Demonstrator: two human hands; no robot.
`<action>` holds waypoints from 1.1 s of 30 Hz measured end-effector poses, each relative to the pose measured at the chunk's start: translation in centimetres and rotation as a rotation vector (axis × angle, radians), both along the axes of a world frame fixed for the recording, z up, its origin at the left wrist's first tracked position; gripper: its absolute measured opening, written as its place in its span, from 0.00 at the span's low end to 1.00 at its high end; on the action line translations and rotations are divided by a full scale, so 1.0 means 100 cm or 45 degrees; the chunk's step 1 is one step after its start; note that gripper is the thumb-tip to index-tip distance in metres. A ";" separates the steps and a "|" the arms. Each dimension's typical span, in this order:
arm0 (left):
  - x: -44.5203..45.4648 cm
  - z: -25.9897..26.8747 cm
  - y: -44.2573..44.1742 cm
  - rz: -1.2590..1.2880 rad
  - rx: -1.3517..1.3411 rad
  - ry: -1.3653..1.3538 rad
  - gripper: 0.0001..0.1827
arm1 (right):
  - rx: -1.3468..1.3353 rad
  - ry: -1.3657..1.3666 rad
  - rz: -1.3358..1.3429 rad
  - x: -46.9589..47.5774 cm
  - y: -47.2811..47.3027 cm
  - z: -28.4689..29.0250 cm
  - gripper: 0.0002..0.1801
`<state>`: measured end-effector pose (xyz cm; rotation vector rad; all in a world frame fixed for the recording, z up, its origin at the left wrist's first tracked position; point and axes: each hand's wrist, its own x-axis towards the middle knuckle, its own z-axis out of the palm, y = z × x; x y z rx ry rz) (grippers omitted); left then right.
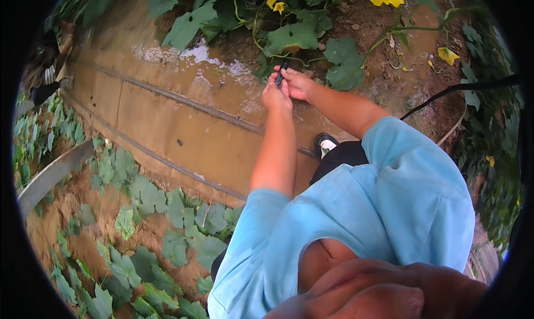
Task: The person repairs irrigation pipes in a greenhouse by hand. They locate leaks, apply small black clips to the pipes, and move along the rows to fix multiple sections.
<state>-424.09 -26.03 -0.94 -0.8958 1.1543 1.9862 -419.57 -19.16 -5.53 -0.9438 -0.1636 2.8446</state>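
Both my hands meet in front of me, above muddy water beside the vine leaves. A small, slim black object (pixel 280 75) is between the fingers; its exact kind is unclear. My left hand (pixel 276 94) grips its lower end, with the wrist towards me. From the right, my right hand (pixel 295 82) reaches in with its fingers around the upper part, touching my left hand. Just beyond the hands lie broad green leaves (pixel 292 37) and thin tendrils of a gourd-like vine.
Wet concrete path (pixel 154 119) with raised edges runs under muddy water. Leafy vines (pixel 179 210) grow on soil alongside. A black hose or cable (pixel 463 87) crosses at right. A curved flat strip (pixel 56 173) stands at left. Another person (pixel 41 69) is partly visible at upper left. My shoe (pixel 325 146) is near the path's edge.
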 end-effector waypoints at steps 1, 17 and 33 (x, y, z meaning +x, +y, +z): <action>0.002 0.001 0.002 0.019 -0.007 -0.002 0.11 | -0.001 -0.031 -0.009 -0.001 -0.001 -0.002 0.11; -0.006 0.002 -0.014 0.050 0.123 -0.026 0.12 | 0.052 0.217 0.230 0.004 0.013 -0.002 0.17; -0.014 0.000 -0.015 -0.145 -0.094 0.118 0.11 | 0.086 0.108 0.226 0.000 0.007 0.002 0.15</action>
